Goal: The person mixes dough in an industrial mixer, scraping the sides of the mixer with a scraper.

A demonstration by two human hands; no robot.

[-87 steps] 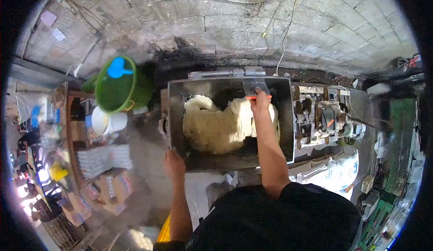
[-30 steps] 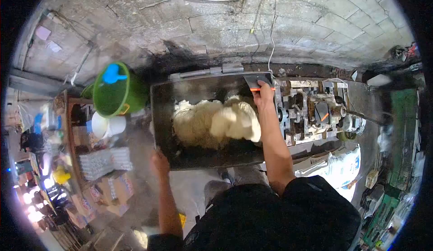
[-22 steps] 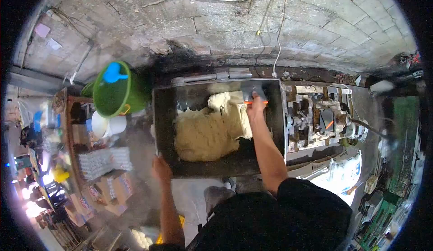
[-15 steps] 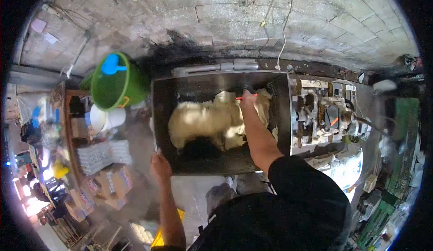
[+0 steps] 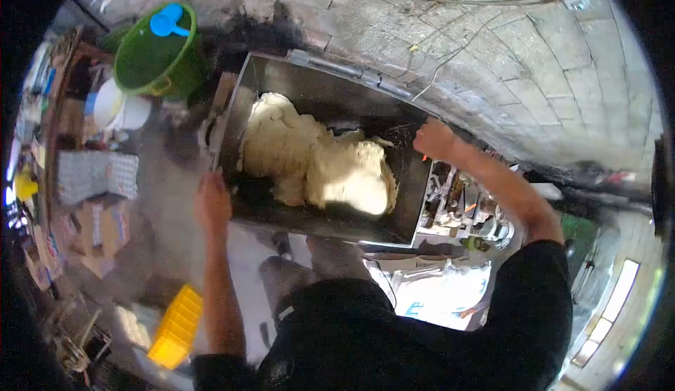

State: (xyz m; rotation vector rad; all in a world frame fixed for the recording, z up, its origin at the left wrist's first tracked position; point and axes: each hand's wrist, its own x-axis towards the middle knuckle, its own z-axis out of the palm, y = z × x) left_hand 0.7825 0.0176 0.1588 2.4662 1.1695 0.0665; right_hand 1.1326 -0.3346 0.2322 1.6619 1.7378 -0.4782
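A large mass of pale dough (image 5: 281, 141) lies in lumps inside a deep metal trough (image 5: 323, 226), with bright light on its right part. My right hand (image 5: 436, 139) is closed in a fist over the trough's far right rim. A bit of red shows below the fist, part of a red-handled tool (image 5: 424, 158) whose other end is hidden. At the trough's near left corner, my left hand (image 5: 213, 200) is closed around the rim, slightly blurred.
A green bucket (image 5: 151, 61) with a blue scoop (image 5: 169, 22) stands left of the trough, above a white bucket (image 5: 123, 106). Egg trays (image 5: 98, 177) and cardboard boxes (image 5: 98, 233) are at left. A yellow crate (image 5: 176, 328) is below, machinery (image 5: 467, 201) at right, white sacks (image 5: 439, 292) nearby.
My right hand has moved from over the dough to the trough's right rim with the red-handled tool. The view has turned, so the trough now looks slanted. My left hand stays at the left rim.
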